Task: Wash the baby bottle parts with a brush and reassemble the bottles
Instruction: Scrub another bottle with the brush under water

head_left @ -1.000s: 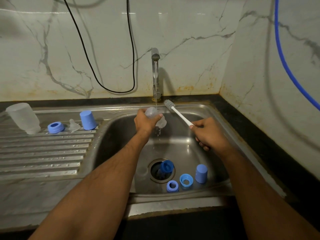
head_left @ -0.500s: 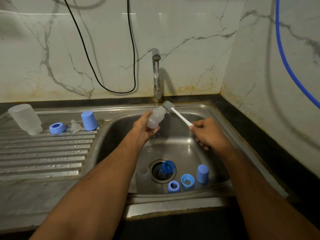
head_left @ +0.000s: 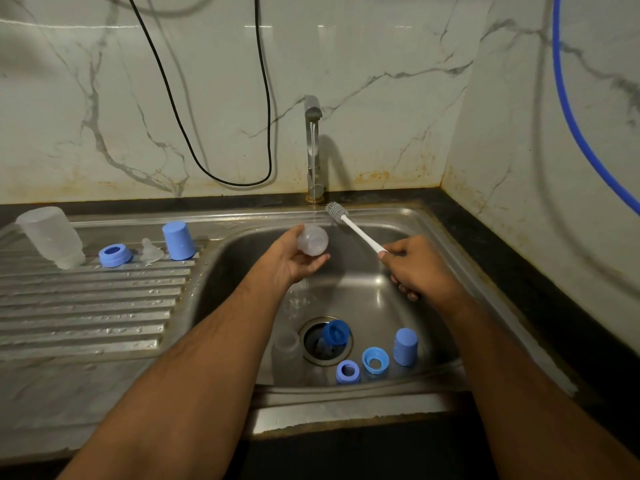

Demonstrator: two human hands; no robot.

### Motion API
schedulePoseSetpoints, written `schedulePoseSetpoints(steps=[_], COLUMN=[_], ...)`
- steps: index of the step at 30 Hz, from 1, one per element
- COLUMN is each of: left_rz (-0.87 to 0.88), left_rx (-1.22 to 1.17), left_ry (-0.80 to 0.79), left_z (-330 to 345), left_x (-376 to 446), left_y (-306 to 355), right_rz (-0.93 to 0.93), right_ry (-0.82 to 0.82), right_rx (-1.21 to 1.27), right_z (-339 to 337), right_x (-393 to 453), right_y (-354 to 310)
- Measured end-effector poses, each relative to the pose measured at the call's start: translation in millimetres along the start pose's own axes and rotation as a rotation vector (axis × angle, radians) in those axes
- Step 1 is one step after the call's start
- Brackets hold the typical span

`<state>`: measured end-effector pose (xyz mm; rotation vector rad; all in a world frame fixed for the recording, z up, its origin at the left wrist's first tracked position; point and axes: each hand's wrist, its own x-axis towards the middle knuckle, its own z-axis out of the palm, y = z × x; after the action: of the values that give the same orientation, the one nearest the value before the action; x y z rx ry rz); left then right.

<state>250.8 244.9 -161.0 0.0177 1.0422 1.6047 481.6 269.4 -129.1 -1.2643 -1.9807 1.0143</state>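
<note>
Clear bottle (head_left: 312, 240) in left hand's (head_left: 294, 259) grip under tap (head_left: 312, 147) — right (head_left: 417, 271) grips brush (head_left: 353, 229).

White marble-look wall tiles (head_left: 363, 64) with grey veins cover two walls that meet in a corner at the right, rust-stained along their lower edge. A black cable (head_left: 221, 174) hangs in a loop against the back wall, and a blue hose (head_left: 568, 112) curves down the right wall (head_left: 540, 168). A dark stone counter (head_left: 519, 258) borders a stainless steel sink (head_left: 446, 237) with a ribbed draining board (head_left: 86, 306) on its left. A steel tap (head_left: 313, 147) stands behind the basin, running. The light is dim, with glare on the tiles.
</note>
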Motion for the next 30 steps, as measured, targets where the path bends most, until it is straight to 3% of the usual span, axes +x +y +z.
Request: schedulePoseSetpoints(steps=[3,9,12,15,20,23,27,30], left_rz=[0.039,0.323,0.371,0.392,0.751,0.578,0.700,0.597], left_rx=[0.148,0.816,1.045,1.104,1.017,1.168,1.104,1.188], left_ry=[0.023,0.147,0.187,0.168,0.205,0.226,0.236,0.209], left_z=[-0.4,-2.1,-6.2,-6.8,-1.2,-6.7,-4.6,-8.8], left_x=[-1.1,1.7,2.0,-0.2,-0.6,0.8,-1.8,-0.4], left_y=[0.3,-1.7,-4.5,-8.4,-4.7,-11.0,-7.0,-9.9], right_rz=[-0.010,0.003,0.025,0.028,0.029,0.025,0.027,0.021], right_ry=[-0.003,0.009,0.012,0.009,0.021,0.027,0.035,0.033], right_rx=[-0.011,-0.014,-0.021,-0.047,-0.066,-0.065,-0.062,-0.067], right_z=[-0.3,1.2,2.1,2.4,1.9,2.2,2.2,2.0], right_x=[-0.6,0.7,2.8,3.1,3.0,2.9,4.5,4.6], right_y=[-2.0,-1.6,-1.0,-0.5,-1.1,-0.1,-0.2,0.3])
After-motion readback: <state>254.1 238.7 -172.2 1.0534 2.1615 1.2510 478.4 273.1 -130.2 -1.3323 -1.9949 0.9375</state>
